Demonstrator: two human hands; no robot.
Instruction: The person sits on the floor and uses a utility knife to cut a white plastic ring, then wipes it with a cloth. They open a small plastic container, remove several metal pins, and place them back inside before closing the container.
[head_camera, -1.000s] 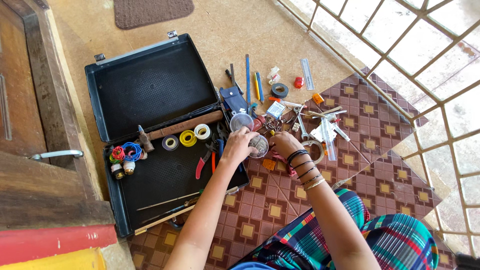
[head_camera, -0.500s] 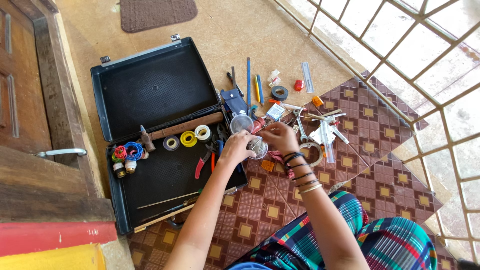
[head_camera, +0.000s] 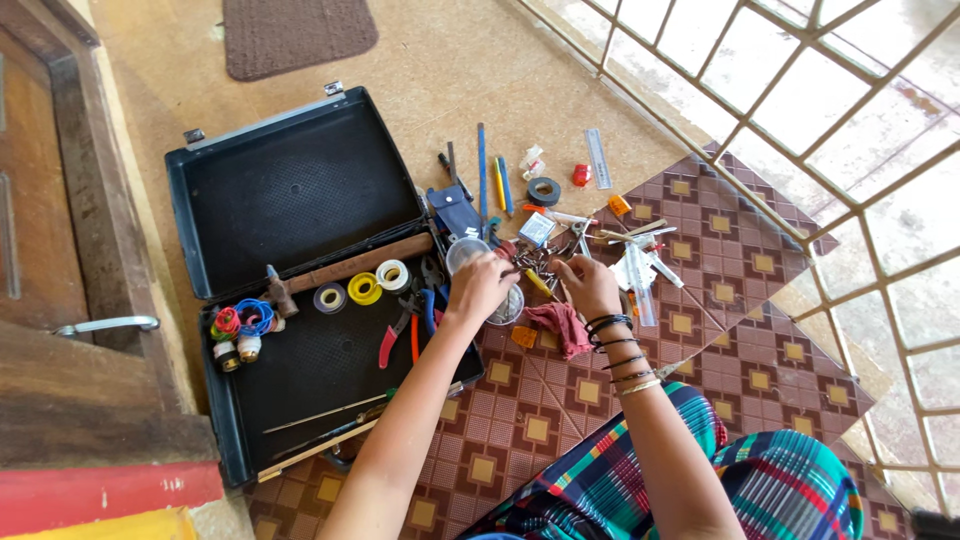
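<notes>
Looking down from the head camera, we see our left hand (head_camera: 480, 285) curled over a small clear plastic container (head_camera: 508, 305) on the patterned mat (head_camera: 740, 300) beside the open black toolcase (head_camera: 290, 190). Our right hand (head_camera: 590, 285), fingers bent, touches scattered tools; its grip we cannot tell.

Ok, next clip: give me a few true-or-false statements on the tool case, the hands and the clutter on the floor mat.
1. The black case lies open on the floor. True.
2. Both hands work inside the case. False: the left hand and right hand are beside it, over small items on the patterned mat.
3. A yellow tape roll sits in the case. True.
4. The right wrist is bare. False: it wears several bangles.
5. A red cloth lies near the right hand. True.
</notes>
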